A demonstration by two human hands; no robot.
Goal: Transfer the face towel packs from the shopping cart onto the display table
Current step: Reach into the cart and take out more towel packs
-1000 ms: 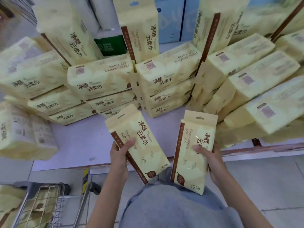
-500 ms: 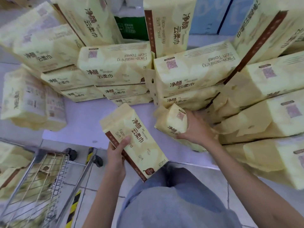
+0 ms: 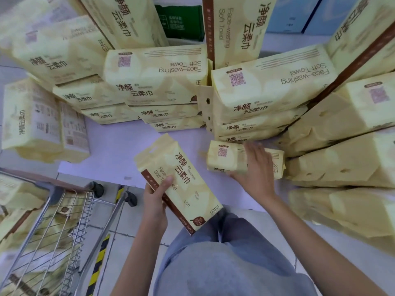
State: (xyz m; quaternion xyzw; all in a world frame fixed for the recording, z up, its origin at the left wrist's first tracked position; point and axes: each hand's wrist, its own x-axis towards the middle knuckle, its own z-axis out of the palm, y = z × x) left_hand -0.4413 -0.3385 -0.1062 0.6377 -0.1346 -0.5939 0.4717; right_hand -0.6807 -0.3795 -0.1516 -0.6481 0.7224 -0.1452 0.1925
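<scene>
Display table stacked; right hand fingers spread on laid pack, left hand fingers clamping second pack.

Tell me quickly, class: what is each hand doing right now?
Left hand: closed on a face towel pack, held up.
Right hand: fingers spread over a pack lying on the display table; a closed grip cannot be told.

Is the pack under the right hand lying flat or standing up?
Lying flat: the pack rests on the table, right hand over it.

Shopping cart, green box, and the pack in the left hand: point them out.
Shopping cart (image 3: 64, 221), head view, wire side.
Green box (image 3: 181, 23), head view, front face.
Pack in the left hand (image 3: 181, 180), head view, printed front.
</scene>
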